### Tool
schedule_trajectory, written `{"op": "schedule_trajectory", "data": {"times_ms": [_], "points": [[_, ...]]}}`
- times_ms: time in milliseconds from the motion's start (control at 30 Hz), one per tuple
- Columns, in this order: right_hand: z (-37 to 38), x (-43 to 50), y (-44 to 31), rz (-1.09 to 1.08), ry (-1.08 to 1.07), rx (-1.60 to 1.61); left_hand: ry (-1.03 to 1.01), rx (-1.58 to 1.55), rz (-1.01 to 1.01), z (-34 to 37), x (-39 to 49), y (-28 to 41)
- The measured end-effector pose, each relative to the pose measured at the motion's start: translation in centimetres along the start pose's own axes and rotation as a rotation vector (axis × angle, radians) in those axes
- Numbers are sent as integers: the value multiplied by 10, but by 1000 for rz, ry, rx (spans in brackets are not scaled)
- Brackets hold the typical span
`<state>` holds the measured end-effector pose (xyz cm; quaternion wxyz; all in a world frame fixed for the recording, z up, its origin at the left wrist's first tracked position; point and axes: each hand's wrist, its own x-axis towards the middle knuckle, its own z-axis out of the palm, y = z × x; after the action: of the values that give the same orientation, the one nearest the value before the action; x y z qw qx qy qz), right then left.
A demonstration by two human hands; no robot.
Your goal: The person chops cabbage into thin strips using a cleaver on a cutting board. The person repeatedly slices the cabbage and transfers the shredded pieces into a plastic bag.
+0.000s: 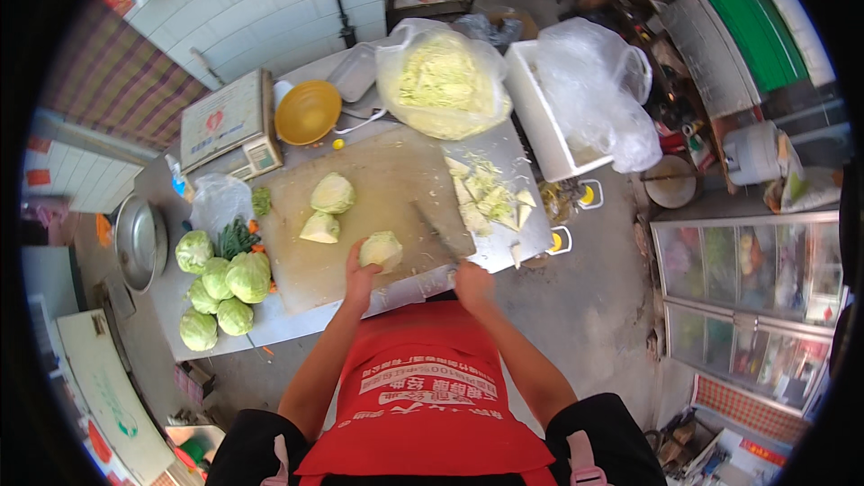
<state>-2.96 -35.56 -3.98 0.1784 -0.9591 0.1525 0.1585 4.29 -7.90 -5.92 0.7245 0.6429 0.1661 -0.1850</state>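
Observation:
My left hand [361, 275] grips a cut piece of cabbage [382, 251] near the front edge of a large cutting board [385, 182]. Closed around a knife's handle, my right hand [474, 283] is at the board's front right corner; the knife blade [437, 229] points away and to the left over the board. Two more cabbage pieces [333, 194] [320, 227] lie close together farther back. Right of the board is a pile of cut cabbage cores and scraps [482, 194]. Several whole cabbages [248, 277] sit to the left. Shredded cabbage [439, 79] fills a plastic bag behind the board.
A scale [226, 123] and a yellow bowl [308, 112] stand at the back left. A steel basin [140, 244] is at the left edge. Right of the table is a white foam box [550, 128] with plastic bags [594, 81]. Leafy greens [237, 238] lie beside the cabbages.

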Motion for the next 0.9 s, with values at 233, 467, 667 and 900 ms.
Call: {"op": "schedule_trajectory", "data": {"times_ms": [233, 467, 667, 900], "points": [[-42, -21, 37, -122, 130, 14, 468, -321, 157, -177, 88, 73], [-37, -45, 9, -209, 62, 12, 558, 1045, 164, -248, 138, 48], [-22, -68, 9, -81, 39, 73, 49, 1473, 486, -120, 80, 92], [-41, -57, -7, -83, -33, 87, -5, 1325, 222, -109, 94, 62]]}}
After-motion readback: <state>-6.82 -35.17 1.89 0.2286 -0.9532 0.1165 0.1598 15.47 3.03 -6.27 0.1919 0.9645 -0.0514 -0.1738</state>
